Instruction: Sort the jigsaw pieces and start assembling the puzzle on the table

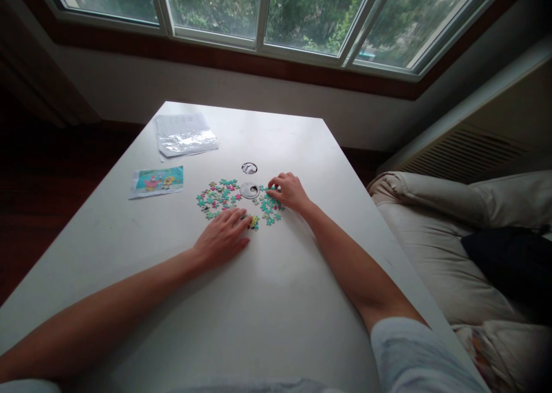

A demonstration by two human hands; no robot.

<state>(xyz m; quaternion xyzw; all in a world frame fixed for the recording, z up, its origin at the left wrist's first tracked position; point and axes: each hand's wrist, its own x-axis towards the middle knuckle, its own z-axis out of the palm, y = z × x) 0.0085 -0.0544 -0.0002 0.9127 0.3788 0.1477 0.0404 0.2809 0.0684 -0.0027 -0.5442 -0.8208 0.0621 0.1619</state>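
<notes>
Many small jigsaw puzzle pieces (215,198), mostly teal with some pink, lie loose on the white table (276,301). My left hand (224,232) rests palm down at the near edge of the pile, fingers stretched out, beside a small yellow cluster of pieces (254,222). Over the right-hand group of teal pieces (271,209) is my right hand (288,190), its fingers curled down onto them. Whether a piece sits between those fingertips is too small to tell. Between the two groups lies a round metallic disc (249,190).
A second, smaller round shiny piece (249,168) lies just beyond the disc. To the left is a cartoon picture sheet (159,181), with a clear plastic packet of papers (185,134) behind it. A beige sofa (431,249) with a dark bag (509,260) stands right of the table.
</notes>
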